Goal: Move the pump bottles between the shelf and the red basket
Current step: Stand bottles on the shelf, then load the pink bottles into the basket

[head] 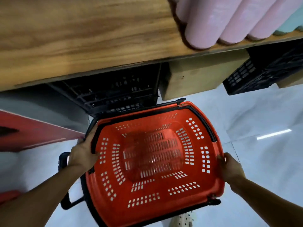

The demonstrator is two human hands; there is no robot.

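- The red basket (154, 161) is held over the pale floor (262, 120), just below the front edge of the wooden shelf (82, 38), with its open top facing the camera.
- The left hand (82, 153) grips the basket's left rim, its fingers curled over the black edge.
- The right hand (230, 167) grips the opposite rim, its fingers wrapped round the red edge.
- The basket lies between the two hands and touches both.
- The pink bottles (229, 22) stand in a row at the right end of the shelf, well apart from both hands; their tops are out of view.
- A black handle (64, 179) hangs off the basket's left side, beside the left wrist.
- Black crates (114, 90) and a cardboard box (196, 79) sit under the shelf.
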